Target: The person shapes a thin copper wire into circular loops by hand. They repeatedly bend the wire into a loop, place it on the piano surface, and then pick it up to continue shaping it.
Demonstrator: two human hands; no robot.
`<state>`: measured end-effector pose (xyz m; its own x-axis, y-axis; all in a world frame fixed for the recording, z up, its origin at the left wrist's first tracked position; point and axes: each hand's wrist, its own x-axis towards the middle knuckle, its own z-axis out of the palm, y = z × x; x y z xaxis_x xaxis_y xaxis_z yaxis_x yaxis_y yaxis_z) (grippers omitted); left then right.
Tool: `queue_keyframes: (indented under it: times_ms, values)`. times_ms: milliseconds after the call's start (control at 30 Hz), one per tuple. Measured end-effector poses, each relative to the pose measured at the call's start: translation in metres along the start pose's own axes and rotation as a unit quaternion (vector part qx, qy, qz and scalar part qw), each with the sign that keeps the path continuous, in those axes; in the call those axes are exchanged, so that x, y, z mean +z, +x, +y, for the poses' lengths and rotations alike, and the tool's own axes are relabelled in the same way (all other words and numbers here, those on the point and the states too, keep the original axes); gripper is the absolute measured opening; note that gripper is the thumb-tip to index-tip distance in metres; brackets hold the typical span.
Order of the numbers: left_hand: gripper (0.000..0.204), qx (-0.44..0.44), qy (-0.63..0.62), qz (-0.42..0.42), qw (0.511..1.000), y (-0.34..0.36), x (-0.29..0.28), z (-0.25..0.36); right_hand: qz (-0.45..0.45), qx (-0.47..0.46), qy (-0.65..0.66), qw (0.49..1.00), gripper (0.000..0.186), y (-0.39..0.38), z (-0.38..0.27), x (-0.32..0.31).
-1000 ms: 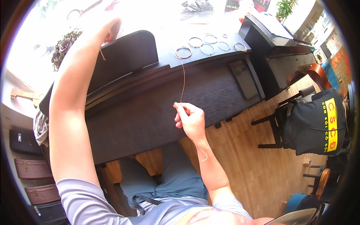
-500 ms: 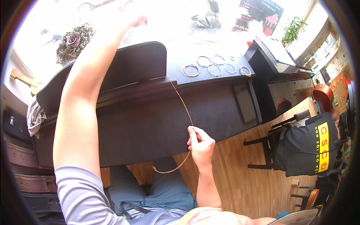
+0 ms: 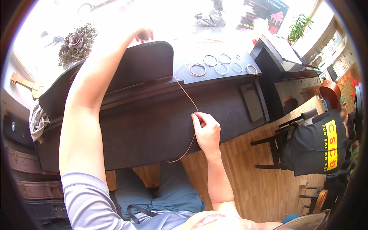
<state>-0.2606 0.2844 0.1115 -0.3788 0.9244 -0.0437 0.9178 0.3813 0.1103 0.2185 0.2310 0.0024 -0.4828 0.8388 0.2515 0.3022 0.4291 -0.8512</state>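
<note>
My right hand (image 3: 207, 132) pinches a thin bronze-coloured wire, like a guitar string (image 3: 186, 94), between thumb and forefinger. From the pinch one length runs up and bends over the grey-blue ledge, while a loose tail curves down to above my lap. At the upper left, my left hand (image 3: 143, 35) hangs at the top edge of an upright black panel (image 3: 145, 63). Glare washes out its fingers, so whether they hold anything is hidden. Several coiled strings (image 3: 197, 70) lie on the ledge (image 3: 180, 79), right of the panel.
The dark slanting top (image 3: 142, 126) lies before me, with a flat dark rectangular thing (image 3: 251, 102) at its right. Dried flowers (image 3: 76, 41) stand behind the panel. A grey cloth (image 3: 38, 119) hangs at left. On the right is a chair draped with a black garment (image 3: 310, 143).
My left hand has come down and nearer, toward the panel's top edge. My right hand has risen slightly with the string, whose upper part now bows more loosely over the ledge.
</note>
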Motion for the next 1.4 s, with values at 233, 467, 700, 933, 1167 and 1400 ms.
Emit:
queue_keyframes:
  times_ms: [233,467,700,933,1167,1400]
  values:
    - [0.025,0.127,-0.074,0.204,0.968,-0.053,-0.067,0.109,0.011,-0.039,-0.052,0.998,0.033,0.010,0.003,0.000]
    - [0.022,0.295,0.025,0.182,0.938,-0.165,-0.038,0.202,0.017,-0.078,-0.052,0.995,0.040,0.013,-0.001,0.001]
    - [0.049,0.318,0.157,0.130,0.926,-0.199,0.033,0.228,-0.009,-0.089,-0.135,0.987,0.091,0.022,-0.003,-0.014]
    - [0.060,0.328,0.090,0.264,0.903,-0.208,0.063,0.221,0.067,-0.170,-0.052,0.982,0.035,0.072,-0.038,-0.049]
    - [0.060,0.276,-0.167,0.411,0.853,-0.292,0.081,0.225,-0.036,-0.172,-0.185,0.967,0.026,0.125,-0.033,-0.015]
    - [0.055,0.119,-0.247,0.410,0.870,-0.342,0.147,0.185,-0.026,-0.312,-0.310,0.898,0.025,0.147,-0.003,0.006]
